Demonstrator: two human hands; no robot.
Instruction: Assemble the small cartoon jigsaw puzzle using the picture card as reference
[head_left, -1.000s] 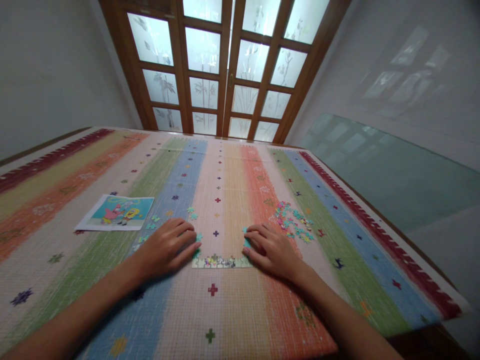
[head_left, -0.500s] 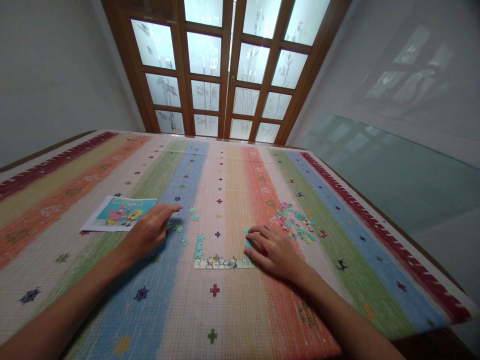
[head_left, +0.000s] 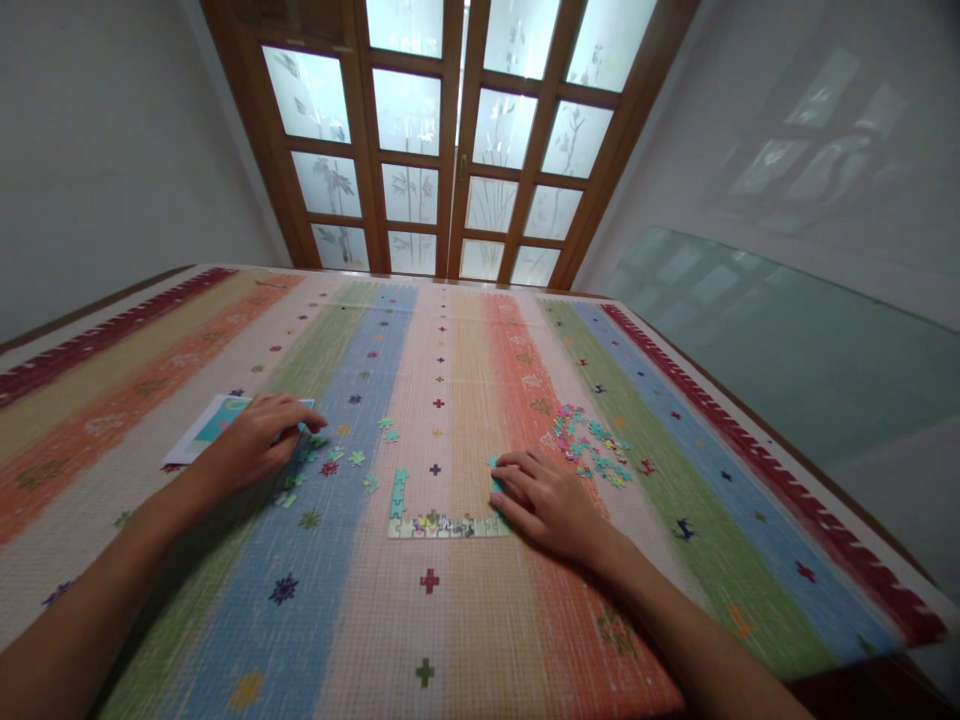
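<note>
My left hand point(head_left: 259, 440) is over the right part of a printed cartoon picture point(head_left: 196, 432), covering much of it. Its fingers are apart and slightly bent, with nothing visible in them, beside loose teal puzzle pieces point(head_left: 291, 484). My right hand point(head_left: 547, 500) lies on the cloth with fingers spread, fingertips touching teal puzzle pieces point(head_left: 495, 484) at the right end of a partly joined puzzle border point(head_left: 450, 527). That border has a pale bottom row and a short teal column point(head_left: 399, 493) on its left. Right fingers partly hide the pieces under them.
A heap of mixed puzzle pieces point(head_left: 589, 445) lies beyond my right hand. A few single pieces point(head_left: 387, 430) are left of the border. A striped tablecloth point(head_left: 480, 620) covers the table. Wooden glazed doors point(head_left: 457, 160) stand behind it, with walls either side.
My left hand has moved left and back over the picture, uncovering loose teal pieces near it. My right hand and the joined border stay in place.
</note>
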